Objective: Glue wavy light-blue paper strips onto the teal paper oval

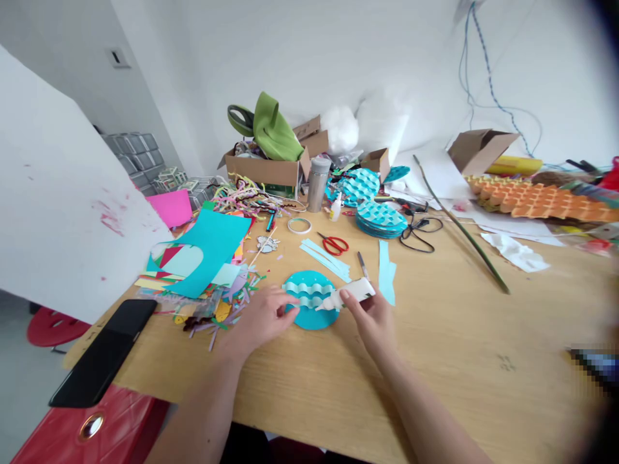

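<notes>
A round turquoise paper disc (314,319) lies on the table before me, with light blue wavy paper strips (309,290) across it. In my right hand (380,322) is a white glue bottle (352,293), tilted so that its nozzle points down-left over the disc's lower strip. My left hand (268,316) rests at the disc's left edge, fingers bent and thumb apart from the index finger, with nothing visible between them. Light blue paper strips (325,259), red-handled scissors (333,243) and a dark pen-like tool (362,265) lie just beyond. More pale strips (385,274) are right of the bottle.
Coloured paper sheets (213,241) and paper scraps lie left, near a black phone (104,354). Finished-looking wavy discs (382,219), a small dropper bottle (336,207), a tape roll (299,225) and a grey flask (318,187) stand behind. A green stick (464,232) lies right.
</notes>
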Available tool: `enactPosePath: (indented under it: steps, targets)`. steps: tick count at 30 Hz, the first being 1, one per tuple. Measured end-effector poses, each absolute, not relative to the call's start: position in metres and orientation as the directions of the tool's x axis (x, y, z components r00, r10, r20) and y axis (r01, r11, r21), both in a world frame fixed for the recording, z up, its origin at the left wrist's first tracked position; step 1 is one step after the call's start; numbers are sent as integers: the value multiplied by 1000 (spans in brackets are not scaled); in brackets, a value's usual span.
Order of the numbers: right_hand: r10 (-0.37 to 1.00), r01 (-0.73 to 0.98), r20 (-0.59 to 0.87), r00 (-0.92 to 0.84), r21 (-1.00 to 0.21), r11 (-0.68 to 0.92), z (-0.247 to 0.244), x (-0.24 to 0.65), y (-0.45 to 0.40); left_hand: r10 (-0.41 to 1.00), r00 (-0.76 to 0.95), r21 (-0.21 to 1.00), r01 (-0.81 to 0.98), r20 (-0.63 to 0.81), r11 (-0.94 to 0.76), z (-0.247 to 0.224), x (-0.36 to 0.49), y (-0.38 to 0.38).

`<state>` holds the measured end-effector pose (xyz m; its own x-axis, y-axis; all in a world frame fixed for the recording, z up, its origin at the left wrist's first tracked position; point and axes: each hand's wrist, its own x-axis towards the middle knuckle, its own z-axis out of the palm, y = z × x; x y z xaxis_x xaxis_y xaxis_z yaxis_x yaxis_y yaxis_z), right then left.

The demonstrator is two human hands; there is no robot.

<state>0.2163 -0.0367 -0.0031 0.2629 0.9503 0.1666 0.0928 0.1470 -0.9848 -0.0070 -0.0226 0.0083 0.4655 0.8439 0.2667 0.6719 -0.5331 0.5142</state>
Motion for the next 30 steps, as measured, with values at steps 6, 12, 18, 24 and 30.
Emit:
enactPosePath:
  steps: [6, 12, 18, 24, 30]
  targets:
    - [942, 223, 239, 235, -957, 187, -7, 220, -38, 786, 618, 491, 681, 11, -543, 8, -3, -33]
    - [951, 419, 280, 134, -885, 202, -14, 217, -42, 765, 636, 454, 714, -100, -534, 9, -2, -33]
    - [919, 557, 392, 40, -772, 305, -12, 216, -46, 765, 635, 421, 727, -112, -542, 10, -1, -32]
    - [926, 573, 378, 10, -760, 305, -10, 214, -49, 762, 642, 410, 718, -79, -562, 9, 0, -33]
    - [919, 592, 395, 14, -743, 311, -10, 213, -48, 782, 617, 379, 747, -88, -547, 9, 1, -35]
